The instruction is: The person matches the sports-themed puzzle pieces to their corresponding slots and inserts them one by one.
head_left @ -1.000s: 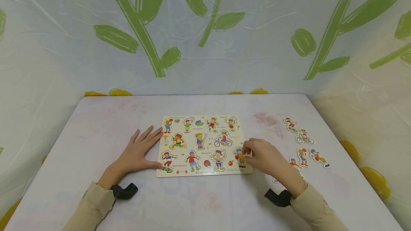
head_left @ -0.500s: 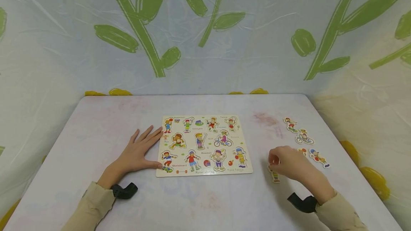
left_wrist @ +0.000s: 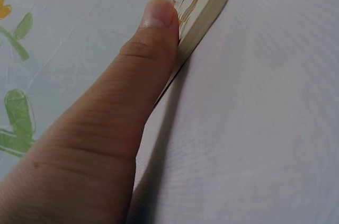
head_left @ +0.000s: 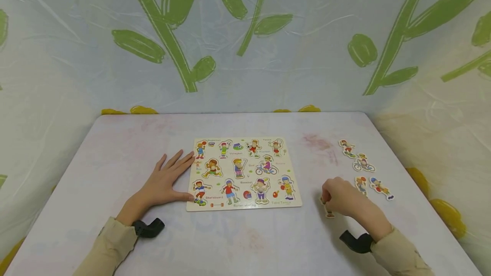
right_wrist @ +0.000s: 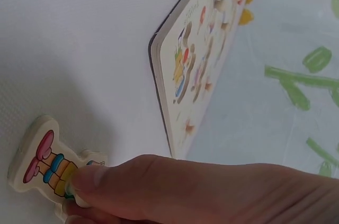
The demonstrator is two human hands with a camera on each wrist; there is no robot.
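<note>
The puzzle board, printed with sports figures in cut-out shapes, lies flat on the table. My left hand is spread along its left side, thumb and fingertips touching the edge; in the left wrist view the thumb lies against that edge. Right of the board, my right hand pinches a puzzle piece by its upper part. In the right wrist view this puzzle piece shows pink shoes and yellow shorts; thumb and fingers cover the rest. I cannot tell whether it touches the table.
Beyond my right hand lie other puzzle pieces: a skater-like figure, a cyclist, a figure with an orange ball and one in a blue cap. A flower-printed curtain rises behind the table.
My right hand has left the board's lower right corner and moved right, down to a puzzle piece, which it now pinches. The left hand and the board have stayed put.
</note>
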